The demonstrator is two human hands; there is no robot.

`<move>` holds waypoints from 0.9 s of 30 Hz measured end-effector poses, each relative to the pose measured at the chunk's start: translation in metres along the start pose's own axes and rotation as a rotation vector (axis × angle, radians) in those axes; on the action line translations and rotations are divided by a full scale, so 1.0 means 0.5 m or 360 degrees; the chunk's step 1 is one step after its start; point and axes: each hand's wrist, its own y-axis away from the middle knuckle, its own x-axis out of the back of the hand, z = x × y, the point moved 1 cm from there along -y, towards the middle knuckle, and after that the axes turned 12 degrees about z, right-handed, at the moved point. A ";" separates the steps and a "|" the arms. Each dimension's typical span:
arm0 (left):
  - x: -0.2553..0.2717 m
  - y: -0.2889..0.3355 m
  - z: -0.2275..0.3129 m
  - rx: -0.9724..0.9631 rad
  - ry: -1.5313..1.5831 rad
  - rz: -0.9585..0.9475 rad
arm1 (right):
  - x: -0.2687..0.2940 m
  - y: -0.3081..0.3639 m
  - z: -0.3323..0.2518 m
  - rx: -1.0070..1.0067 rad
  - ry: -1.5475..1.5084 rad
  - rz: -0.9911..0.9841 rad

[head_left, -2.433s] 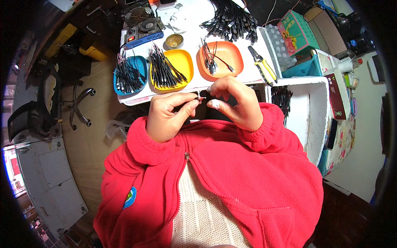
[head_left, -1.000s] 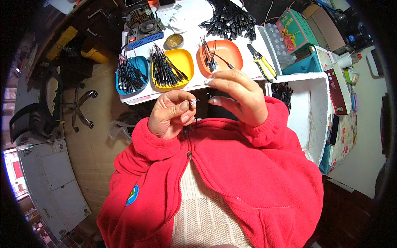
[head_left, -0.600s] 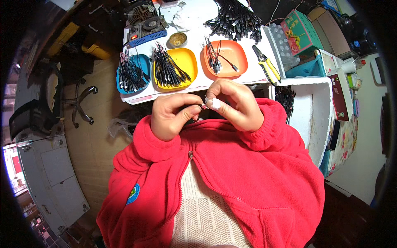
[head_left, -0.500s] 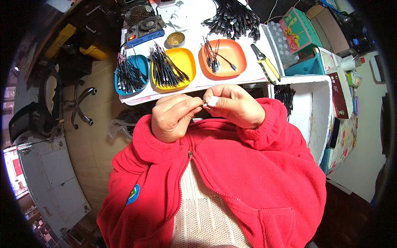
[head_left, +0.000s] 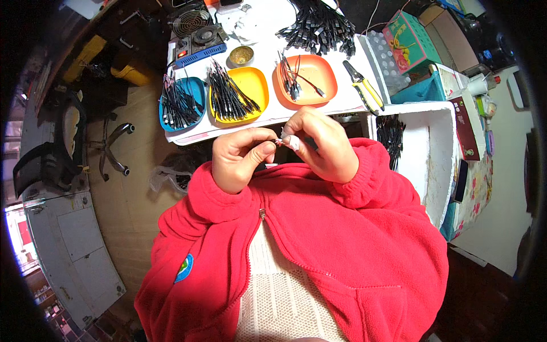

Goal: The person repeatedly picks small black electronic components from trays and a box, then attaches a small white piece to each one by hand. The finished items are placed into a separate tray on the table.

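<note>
**Pinching a thin cable [head_left: 278,142] just off the near edge of the desk [head_left: 263,52]**

The cable is probably handling as light and limp, its fine reddish wires bending easily; the sheath just behind them is likely offering the safer hold. The left hand [head_left: 242,159] is pinching it, fingers narrow. Opposite, the right hand [head_left: 325,145] is curving inward at the wire tips; whether it is gripping is unclear.

1. Wire ends [head_left: 278,142] at the left hand [head_left: 242,159] are too small to count.
2. Whether the right hand [head_left: 325,145] grips them is unclear.
3. The top edge cuts off the black cable pile [head_left: 319,29].
</note>
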 end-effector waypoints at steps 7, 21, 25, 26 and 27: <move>0.005 0.009 -0.004 0.0197 0.0359 -0.0040 | 0.002 0.011 0.003 -0.0990 -0.1318 -0.0267; -0.002 0.006 -0.019 0.0933 0.1323 -0.0335 | -0.009 -0.013 -0.018 0.0408 -0.0167 0.0178; 0.009 0.003 -0.009 0.0655 0.0945 -0.0112 | -0.045 0.009 -0.003 -0.0548 -0.1343 0.0131; 0.013 -0.001 -0.007 0.0626 0.0914 -0.0097 | -0.048 0.009 0.005 -0.0541 -0.1324 0.0118; 0.017 -0.005 -0.006 0.0598 0.0883 -0.0080 | -0.049 0.007 0.012 -0.0535 -0.1306 0.0104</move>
